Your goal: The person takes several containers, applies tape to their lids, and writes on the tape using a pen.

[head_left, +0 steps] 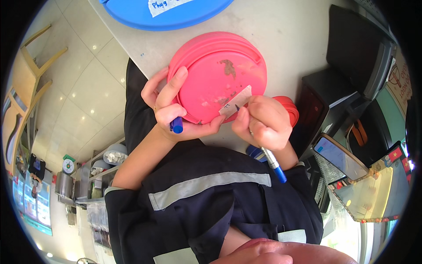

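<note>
My left hand (171, 114) grips the rim of a round pink plastic lid (197, 82), tilted up in front of my chest. A blue pen cap (177, 126) is also tucked in that hand, under the thumb. Brown worn patches mark the lid's face. Near its lower right edge a strip of pale tape (244, 95) is stuck on, bearing a few dark pen strokes. My right hand (268, 123) holds a silver and blue marker pen (273, 163), its tip at the tape. Whether the tip touches the tape is hard to tell.
A blue plastic lid (171, 19) with a written tape label lies across the white table (290, 43). Behind my right hand sits a red round plastic item (290, 107). To the right are a black monitor-like device (356, 49) and a phone (341, 156). A wooden chair (24, 72) stands left.
</note>
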Motion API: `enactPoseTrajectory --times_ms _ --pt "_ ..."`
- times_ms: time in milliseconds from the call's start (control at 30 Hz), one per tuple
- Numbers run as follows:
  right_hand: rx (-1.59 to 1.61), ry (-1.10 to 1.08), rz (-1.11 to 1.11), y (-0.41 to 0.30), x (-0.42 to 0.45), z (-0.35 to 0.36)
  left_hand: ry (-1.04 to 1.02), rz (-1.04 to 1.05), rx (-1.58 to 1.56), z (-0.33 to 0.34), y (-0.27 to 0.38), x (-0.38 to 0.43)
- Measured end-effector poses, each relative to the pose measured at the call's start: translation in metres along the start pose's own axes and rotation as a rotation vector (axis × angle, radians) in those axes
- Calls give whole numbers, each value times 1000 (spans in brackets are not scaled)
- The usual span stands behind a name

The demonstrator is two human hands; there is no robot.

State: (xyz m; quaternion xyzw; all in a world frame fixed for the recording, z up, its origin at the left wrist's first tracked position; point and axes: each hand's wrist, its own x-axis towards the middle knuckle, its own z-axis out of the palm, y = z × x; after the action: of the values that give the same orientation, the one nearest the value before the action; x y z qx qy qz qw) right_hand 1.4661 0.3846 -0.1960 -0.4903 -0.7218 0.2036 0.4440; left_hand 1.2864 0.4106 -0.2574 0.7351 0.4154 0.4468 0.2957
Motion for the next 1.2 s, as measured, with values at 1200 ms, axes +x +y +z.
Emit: enactPoseTrajectory --times_ms 1200 --pt "-64 -35 -27 2 0 -1 -209 -30 -244 -11 -14 22"
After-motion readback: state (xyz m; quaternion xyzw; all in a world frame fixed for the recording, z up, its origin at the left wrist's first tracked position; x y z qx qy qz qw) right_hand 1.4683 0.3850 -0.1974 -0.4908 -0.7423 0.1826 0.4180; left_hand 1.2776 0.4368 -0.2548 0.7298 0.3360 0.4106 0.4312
